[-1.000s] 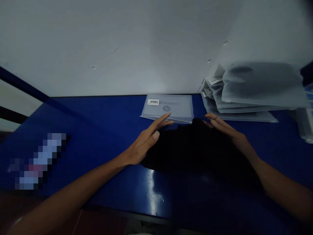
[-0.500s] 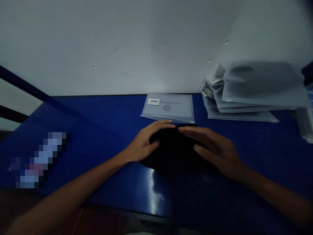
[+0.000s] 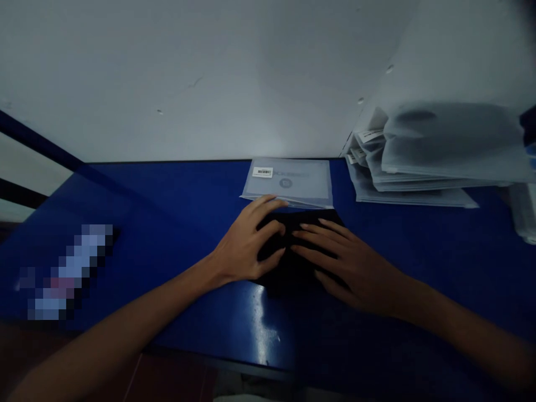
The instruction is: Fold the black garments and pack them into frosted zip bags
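Your left hand (image 3: 247, 245) lies spread, palm down, over the near left part of the black folded fabric (image 3: 288, 279), its fingers curving onto the dark cloth, and its topmost finger reaches to or just over the lower edge of the translucent plastic sleeve (image 3: 293, 181). Your right hand (image 3: 352, 268) is also spread, with its fingers stretched flat across the right part of the fabric, their tips pointing toward your left hand. Neither hand pinches anything; both rest open on top of the cloth, which sits between them on the bench (image 3: 146, 223), just in front of the sleeve and mostly covered by your hands. The sleeve lies flat against the back of the bench, with a small white barcode label (image 3: 262, 172) at its upper left and a round grey printed mark (image 3: 285, 183) near its middle. The bars show, but the digits are too small to read, and the faint printing across the sleeve can't be made out either. To the right, a leaning stack of similar plastic packets (image 3: 419, 164) carries white labels (image 3: 371, 135) that are also unreadable. The bench top is glossy blue, with a bright streak of glare (image 3: 262, 326) near its front edge. A pixelated object (image 3: 67, 273) lies at the left, and a plain pale wall (image 3: 188, 72) rises behind everything.
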`<state>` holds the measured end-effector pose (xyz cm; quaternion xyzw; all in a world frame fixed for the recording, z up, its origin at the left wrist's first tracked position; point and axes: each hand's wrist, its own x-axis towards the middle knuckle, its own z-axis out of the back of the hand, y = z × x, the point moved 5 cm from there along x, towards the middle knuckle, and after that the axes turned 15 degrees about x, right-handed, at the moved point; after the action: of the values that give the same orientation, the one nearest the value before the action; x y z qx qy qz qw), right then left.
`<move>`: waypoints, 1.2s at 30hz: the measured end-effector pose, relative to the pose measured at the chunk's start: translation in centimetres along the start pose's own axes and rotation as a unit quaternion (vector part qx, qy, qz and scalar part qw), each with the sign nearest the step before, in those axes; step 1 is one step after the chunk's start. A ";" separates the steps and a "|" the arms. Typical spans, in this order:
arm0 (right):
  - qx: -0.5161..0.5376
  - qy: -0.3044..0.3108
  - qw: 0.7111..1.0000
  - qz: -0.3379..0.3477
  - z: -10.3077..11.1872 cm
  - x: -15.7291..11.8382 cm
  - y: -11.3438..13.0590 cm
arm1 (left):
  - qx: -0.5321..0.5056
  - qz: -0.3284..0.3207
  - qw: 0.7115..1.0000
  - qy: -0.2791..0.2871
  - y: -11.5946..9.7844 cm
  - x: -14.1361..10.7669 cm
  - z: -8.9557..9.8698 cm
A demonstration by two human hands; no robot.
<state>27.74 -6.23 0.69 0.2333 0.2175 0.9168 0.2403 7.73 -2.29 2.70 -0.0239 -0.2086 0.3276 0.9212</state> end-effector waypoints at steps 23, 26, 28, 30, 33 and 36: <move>0.095 -0.240 0.924 -0.282 1.8 -0.7 -1.3 | -0.013 -0.022 0.990 0.137 0.5 -0.5 -1.4; 0.105 -0.289 0.909 -0.280 2.7 -1.0 -1.7 | -0.061 -0.047 0.988 0.136 0.6 -0.5 -1.0; 0.071 -0.315 0.910 -0.259 3.3 -1.1 -1.8 | -0.063 -0.058 0.987 0.134 0.6 -0.5 -0.9; 0.033 -0.322 0.917 -0.233 3.6 -1.0 -1.7 | -0.045 -0.062 0.990 0.117 0.6 -0.5 -1.0; -0.027 -0.311 0.936 -0.163 3.4 -0.7 -0.8 | -0.001 -0.073 0.996 0.055 0.5 -0.4 -0.9; -0.077 -0.295 0.952 -0.040 3.1 -0.5 0.8 | 0.037 -0.090 0.995 -0.009 0.3 -0.5 -0.7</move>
<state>29.47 -6.24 3.41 0.4650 0.0749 0.8110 0.3470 7.53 -2.31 1.90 0.0320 -0.2064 0.2511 0.9452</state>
